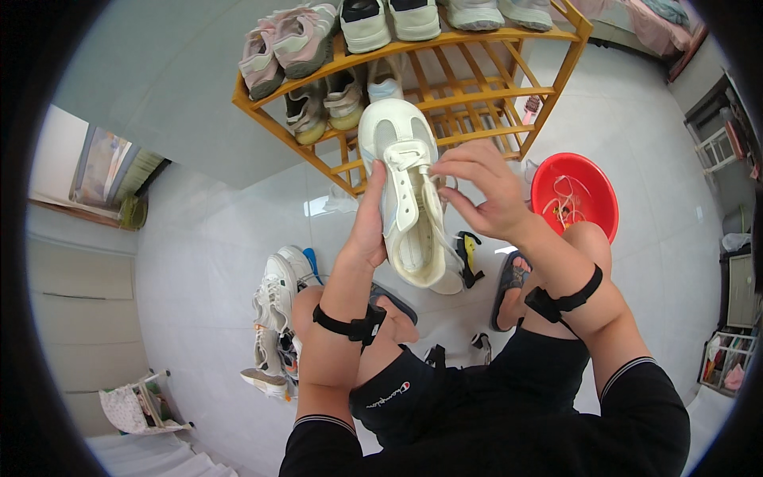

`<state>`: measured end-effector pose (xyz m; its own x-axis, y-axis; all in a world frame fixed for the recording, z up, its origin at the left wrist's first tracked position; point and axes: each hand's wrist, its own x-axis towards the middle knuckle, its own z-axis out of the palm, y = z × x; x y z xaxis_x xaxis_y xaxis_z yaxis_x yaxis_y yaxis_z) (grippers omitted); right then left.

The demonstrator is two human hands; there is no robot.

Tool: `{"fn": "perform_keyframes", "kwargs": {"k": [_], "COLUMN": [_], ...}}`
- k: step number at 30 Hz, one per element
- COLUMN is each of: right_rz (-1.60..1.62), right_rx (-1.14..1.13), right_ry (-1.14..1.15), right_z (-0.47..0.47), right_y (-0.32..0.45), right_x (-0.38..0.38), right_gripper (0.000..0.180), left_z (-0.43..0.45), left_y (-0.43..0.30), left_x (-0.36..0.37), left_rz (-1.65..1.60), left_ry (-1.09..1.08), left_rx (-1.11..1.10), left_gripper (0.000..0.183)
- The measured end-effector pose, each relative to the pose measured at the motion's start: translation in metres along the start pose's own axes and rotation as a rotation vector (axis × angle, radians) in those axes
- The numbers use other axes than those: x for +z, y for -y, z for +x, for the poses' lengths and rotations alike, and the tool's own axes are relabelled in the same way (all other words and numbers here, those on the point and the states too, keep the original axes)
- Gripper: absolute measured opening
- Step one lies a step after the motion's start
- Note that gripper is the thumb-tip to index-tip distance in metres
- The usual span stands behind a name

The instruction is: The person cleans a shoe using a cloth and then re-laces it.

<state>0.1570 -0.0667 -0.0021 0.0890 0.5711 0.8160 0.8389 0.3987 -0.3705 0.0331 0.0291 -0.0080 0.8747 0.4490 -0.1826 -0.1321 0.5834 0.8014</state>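
Observation:
A white sneaker (pixel 396 128) is held up before me, its toe towards the rack and its heel towards my lap. My left hand (pixel 368 223) grips the sneaker along its left side, the thumb on the upper. At the right side of the lacing, the thumb and fingers of my right hand (pixel 480 188) pinch the white shoelace (pixel 424 170). The lace crosses near the tongue, while several lower eyelets on the left flap have no lace through them. The sneaker's sole is hidden from view.
A wooden shoe rack (pixel 459 39) with several pairs of shoes stands ahead. On the floor at right is a red basin (pixel 603 179) holding loose laces. White sneakers (pixel 277 286) and other shoes lie left of my legs. A pink hairbrush (pixel 530 108) is beside the rack.

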Motion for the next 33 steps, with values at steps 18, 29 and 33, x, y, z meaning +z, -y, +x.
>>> {"fn": "perform_keyframes", "kwargs": {"k": [18,29,33], "right_rz": [0.207,0.044,0.111], "right_rx": [0.543,0.046,0.487], "right_ry": [-0.311,-0.029,-0.238], "right_z": [-0.003,-0.005,-0.005], "right_y": [-0.015,-0.006,-0.02], "right_x": [0.011,0.01,0.013], "right_gripper": [0.01,0.015,0.007], "left_z": [0.003,0.001,0.002], "left_y": [0.003,0.003,0.003], "left_x": [-0.009,-0.003,-0.007], "left_rz": [-0.082,0.01,-0.028], "left_ry": [0.125,-0.022,0.048], "left_rx": [-0.026,-0.007,-0.019], "left_gripper": [0.053,0.052,0.052]}}
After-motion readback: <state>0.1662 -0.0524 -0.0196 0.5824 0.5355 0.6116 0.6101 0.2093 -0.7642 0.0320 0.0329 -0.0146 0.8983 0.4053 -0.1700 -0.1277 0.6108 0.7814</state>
